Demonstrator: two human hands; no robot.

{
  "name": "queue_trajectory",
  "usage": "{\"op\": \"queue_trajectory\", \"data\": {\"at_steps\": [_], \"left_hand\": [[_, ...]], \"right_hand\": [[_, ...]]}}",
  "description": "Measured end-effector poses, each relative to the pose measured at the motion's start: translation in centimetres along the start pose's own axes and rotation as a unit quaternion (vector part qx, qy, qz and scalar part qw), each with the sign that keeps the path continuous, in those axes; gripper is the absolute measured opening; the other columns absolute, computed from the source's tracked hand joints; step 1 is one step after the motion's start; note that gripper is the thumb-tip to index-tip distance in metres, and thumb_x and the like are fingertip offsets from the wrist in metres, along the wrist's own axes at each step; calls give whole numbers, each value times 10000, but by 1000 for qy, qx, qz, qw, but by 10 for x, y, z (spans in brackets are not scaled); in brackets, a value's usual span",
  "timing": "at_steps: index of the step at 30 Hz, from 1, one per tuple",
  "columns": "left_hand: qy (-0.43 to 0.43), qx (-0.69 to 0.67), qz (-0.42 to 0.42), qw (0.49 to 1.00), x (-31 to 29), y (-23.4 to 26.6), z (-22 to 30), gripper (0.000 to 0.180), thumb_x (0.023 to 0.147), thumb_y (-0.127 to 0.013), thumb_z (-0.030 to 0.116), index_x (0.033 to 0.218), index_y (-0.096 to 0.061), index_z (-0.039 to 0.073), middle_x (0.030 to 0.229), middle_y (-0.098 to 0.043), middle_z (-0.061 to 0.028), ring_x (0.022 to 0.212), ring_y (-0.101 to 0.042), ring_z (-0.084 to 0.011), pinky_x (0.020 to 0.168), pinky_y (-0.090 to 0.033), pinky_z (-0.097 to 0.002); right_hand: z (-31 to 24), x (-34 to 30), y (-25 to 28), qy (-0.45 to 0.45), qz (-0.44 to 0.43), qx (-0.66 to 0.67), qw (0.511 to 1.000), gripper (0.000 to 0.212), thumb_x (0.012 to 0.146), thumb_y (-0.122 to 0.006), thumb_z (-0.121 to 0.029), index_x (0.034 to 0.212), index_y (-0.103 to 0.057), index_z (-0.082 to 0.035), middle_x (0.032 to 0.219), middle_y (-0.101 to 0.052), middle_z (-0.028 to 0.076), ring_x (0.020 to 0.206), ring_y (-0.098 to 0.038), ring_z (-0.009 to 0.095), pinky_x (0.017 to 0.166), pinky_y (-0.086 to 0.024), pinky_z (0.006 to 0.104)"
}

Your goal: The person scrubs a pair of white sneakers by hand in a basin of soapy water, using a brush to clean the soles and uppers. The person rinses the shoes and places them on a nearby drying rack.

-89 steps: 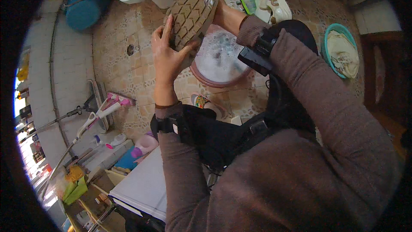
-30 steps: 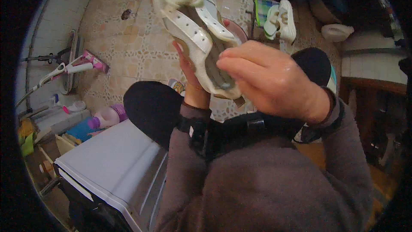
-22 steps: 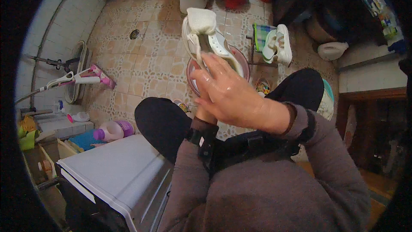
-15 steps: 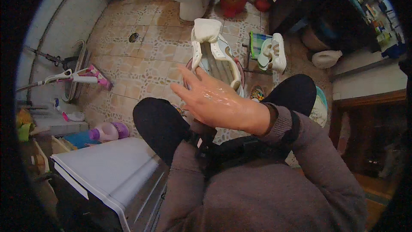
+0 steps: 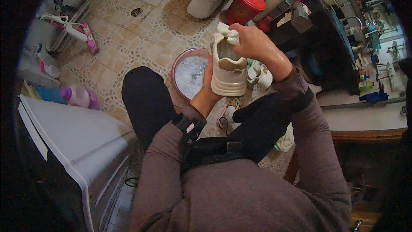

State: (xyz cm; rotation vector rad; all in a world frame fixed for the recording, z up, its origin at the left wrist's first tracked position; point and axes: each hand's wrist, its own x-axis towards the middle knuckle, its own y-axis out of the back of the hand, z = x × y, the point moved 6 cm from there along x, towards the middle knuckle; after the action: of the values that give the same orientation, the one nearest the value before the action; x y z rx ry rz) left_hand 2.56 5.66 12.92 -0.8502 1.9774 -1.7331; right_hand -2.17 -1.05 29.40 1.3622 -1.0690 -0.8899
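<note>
A cream-white sneaker (image 5: 229, 83) is held up in front of me, its heel toward me and its opening facing up. My left hand (image 5: 207, 81) is closed along the sneaker's left side, fingers mostly hidden behind it. At the far end, my right hand (image 5: 253, 43) pinches the sneaker's tongue (image 5: 228, 33), which is bunched and folded outward. Just left of the shoe and lower down, a reddish-rimmed basin (image 5: 175, 71) of foamy water rests on the floor.
Another white shoe (image 5: 262, 77) lies to the right, partly behind my right forearm. A toilet (image 5: 201, 0) and red lidded bucket (image 5: 249, 4) stand ahead. On my left are a white-topped cabinet (image 5: 71, 131), a purple-capped bottle (image 5: 79, 97) and a pink-headed mop (image 5: 89, 38).
My right hand has gone from above the near end of the sneaker to its tongue, now bunched in the fingers. The sneaker has shifted right, uncovering the basin; the view has turned.
</note>
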Motion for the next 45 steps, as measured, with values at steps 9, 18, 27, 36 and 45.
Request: {"op": "queue_trajectory", "data": {"at_steps": [9, 18, 27, 36, 45], "left_hand": [[28, -122, -68, 990, -1, -13, -3, 631, 993, -330, 544, 1392, -448, 70, 1311, -558, -201, 1129, -596, -382, 979, -482, -546], [58, -153, -103, 981, -2, -21, -6, 605, 986, -363, 490, 1369, -454, 30, 1273, -575, -220, 1098, -609, -376, 963, -497, -522], [4, 3, -26, 1000, -2, -10, 0, 707, 976, -310, 632, 1440, -389, 105, 1365, -522, -167, 1184, -567, -340, 1012, -465, -501], [7, 86, -12, 996, 0, -9, 0, 789, 947, -270, 694, 1457, -365, 100, 1394, -496, -183, 1231, -527, -370, 1046, -429, -524], [-11, 232, 96, 968, -1, -6, -11, 776, 931, -372, 693, 1426, -415, 96, 1320, -559, -137, 1171, -573, -296, 992, -476, -455]], "right_hand": [[31, -2, 7, -65, 54, 127, 988, 384, 780, -627, -124, 1157, -605, -48, 617, -562, 109, 562, -517, 140, 552, -441, 314], [23, -6, 20, -68, 64, 154, 984, 408, 779, -615, -106, 1182, -599, -49, 633, -581, 116, 573, -557, 155, 554, -451, 317], [8, -20, 28, -25, 56, 57, 996, 342, 815, -681, -161, 1129, -635, -34, 812, -673, 177, 726, -670, 282, 669, -518, 350], [-32, -30, 8, 122, -230, 49, 964, 188, 790, -615, -39, 949, -715, -24, 849, -684, 180, 798, -669, 363, 722, -528, 408], [44, -32, -96, -4, -190, 585, 788, 451, 946, -547, -314, 1329, -518, -78, 1360, -534, 145, 1240, -507, 297, 1078, -375, 406]]}}
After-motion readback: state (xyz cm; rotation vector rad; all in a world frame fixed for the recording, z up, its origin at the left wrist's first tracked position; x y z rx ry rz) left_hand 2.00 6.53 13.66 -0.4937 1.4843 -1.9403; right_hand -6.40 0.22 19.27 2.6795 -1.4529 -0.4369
